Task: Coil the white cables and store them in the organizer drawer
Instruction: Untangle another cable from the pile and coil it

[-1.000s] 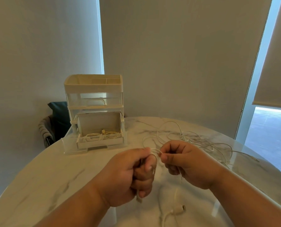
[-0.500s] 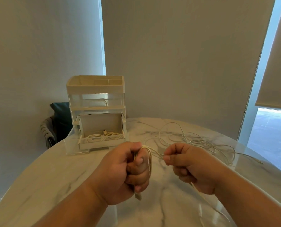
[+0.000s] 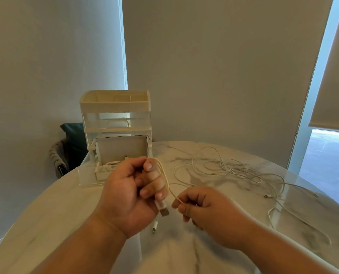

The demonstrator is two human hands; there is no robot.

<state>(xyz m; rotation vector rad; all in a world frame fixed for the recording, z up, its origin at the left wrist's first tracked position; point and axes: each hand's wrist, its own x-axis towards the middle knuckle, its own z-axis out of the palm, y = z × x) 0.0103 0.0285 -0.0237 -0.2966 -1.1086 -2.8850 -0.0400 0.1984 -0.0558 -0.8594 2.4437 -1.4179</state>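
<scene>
White cable [image 3: 165, 179] coiled in gripping left hand [image 3: 125, 194]; right hand [image 3: 204, 210] pinches strand beside.

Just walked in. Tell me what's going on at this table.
A person is coiling a white cable. The left grip holds a few loops of it, with the USB plug sticking out below the fingers, while the right grip pinches the cable's free run nearby. More cables lie loose and tangled on the table to the right. The organizer has its bottom drawer open, with one coiled cable inside.
</scene>
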